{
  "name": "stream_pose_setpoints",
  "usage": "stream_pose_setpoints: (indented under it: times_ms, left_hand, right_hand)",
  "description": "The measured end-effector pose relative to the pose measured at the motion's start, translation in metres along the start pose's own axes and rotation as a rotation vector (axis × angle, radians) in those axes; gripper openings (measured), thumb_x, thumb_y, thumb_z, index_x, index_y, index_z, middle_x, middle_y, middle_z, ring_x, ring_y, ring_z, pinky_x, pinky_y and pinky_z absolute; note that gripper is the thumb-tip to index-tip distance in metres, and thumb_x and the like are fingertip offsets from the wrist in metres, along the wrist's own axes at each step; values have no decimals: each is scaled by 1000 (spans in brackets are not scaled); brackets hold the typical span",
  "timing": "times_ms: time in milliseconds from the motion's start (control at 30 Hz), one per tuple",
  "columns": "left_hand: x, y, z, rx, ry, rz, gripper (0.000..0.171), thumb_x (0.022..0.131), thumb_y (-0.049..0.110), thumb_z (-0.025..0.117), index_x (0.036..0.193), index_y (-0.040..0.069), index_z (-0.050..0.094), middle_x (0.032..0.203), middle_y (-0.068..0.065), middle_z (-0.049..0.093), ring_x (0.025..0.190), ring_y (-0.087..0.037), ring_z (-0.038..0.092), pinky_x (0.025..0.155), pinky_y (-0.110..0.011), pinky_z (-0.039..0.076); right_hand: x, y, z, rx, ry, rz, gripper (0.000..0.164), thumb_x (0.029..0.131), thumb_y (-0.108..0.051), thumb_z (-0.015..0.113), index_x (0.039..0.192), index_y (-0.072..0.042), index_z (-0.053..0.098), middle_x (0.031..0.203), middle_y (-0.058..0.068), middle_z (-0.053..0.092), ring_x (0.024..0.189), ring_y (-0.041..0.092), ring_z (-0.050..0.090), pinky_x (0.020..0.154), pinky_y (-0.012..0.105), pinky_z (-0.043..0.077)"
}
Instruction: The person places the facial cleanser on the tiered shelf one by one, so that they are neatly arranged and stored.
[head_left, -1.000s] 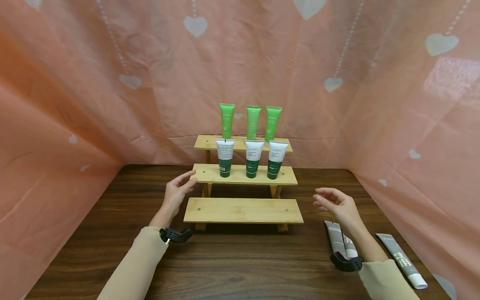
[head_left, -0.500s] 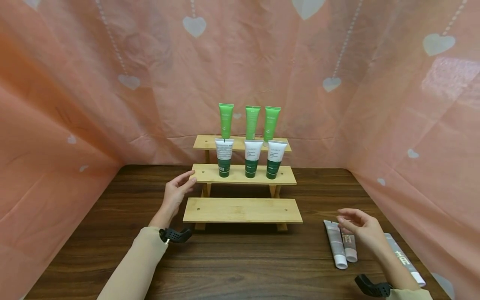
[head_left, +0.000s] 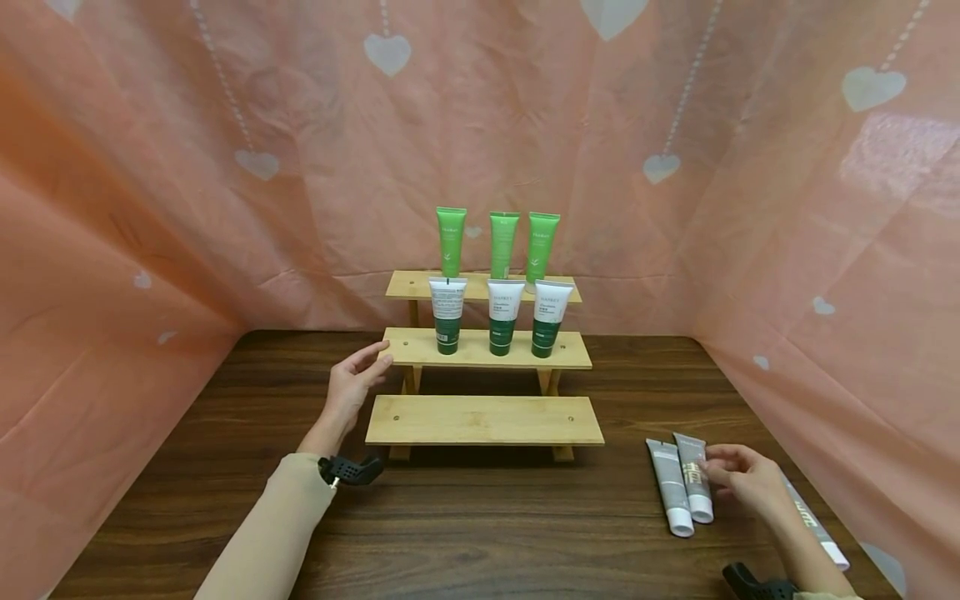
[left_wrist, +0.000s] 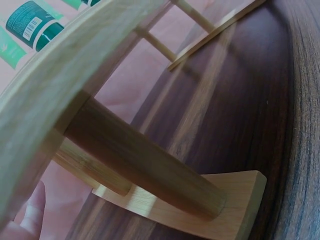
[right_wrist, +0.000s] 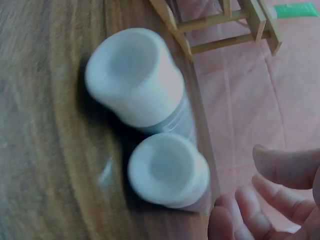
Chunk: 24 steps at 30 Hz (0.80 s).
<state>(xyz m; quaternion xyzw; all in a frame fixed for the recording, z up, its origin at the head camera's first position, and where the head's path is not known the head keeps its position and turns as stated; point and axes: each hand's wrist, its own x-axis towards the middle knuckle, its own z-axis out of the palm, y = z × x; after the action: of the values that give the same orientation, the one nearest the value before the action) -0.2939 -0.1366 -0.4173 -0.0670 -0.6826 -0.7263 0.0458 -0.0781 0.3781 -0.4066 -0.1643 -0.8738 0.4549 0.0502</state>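
Observation:
A three-step wooden display stand (head_left: 483,421) stands on the table. My left hand (head_left: 351,390) holds the left end of its middle step, with a fingertip (left_wrist: 34,215) below the board in the left wrist view. My right hand (head_left: 750,479) is low at the right, fingers parted, beside the right one of two grey tubes with white caps. This grey tube (head_left: 693,475) lies against the other grey tube (head_left: 670,487). In the right wrist view, two white caps (right_wrist: 167,170) show left of my curved fingers, with nothing gripped.
Three white-and-green tubes (head_left: 502,317) stand on the middle step, and three bright green tubes (head_left: 503,243) on the top one. A third grey tube (head_left: 817,529) lies partly behind my right forearm. Pink heart-patterned cloth (head_left: 315,208) encloses the dark wooden table (head_left: 480,533).
My right hand has moved right and down from beside the stand to the grey tubes. The right grey tube has shifted slightly and turned. My left hand has stayed in place.

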Motion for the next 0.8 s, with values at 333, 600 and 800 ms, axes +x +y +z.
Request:
stream_pose_setpoints:
  times_ms: [333, 600, 800]
  left_hand:
    - [0, 0, -1, 18, -4, -5, 49, 82, 33, 71, 123, 10, 61, 118, -12, 57, 92, -15, 59, 86, -42, 49]
    - [0, 0, 0, 24, -5, -12, 49, 81, 35, 71, 123, 11, 62, 118, -14, 56, 93, -15, 60, 86, -42, 50]
    - [-1, 0, 0, 19, -7, -10, 49, 82, 34, 71, 124, 10, 61, 118, -16, 56, 94, -16, 60, 88, -44, 48]
  right_hand:
    - [6, 10, 5, 27, -55, 135, 66, 83, -21, 71, 125, 17, 36, 100, 22, 57, 75, 8, 54, 64, 32, 54]
    - [11, 10, 10, -33, -99, 127, 78, 82, -27, 72, 128, 20, 30, 115, 39, 45, 87, 25, 57, 66, 37, 54]
    - [14, 7, 11, -69, -122, 146, 85, 81, -31, 72, 129, 22, 27, 122, 42, 37, 100, 42, 51, 67, 38, 54]
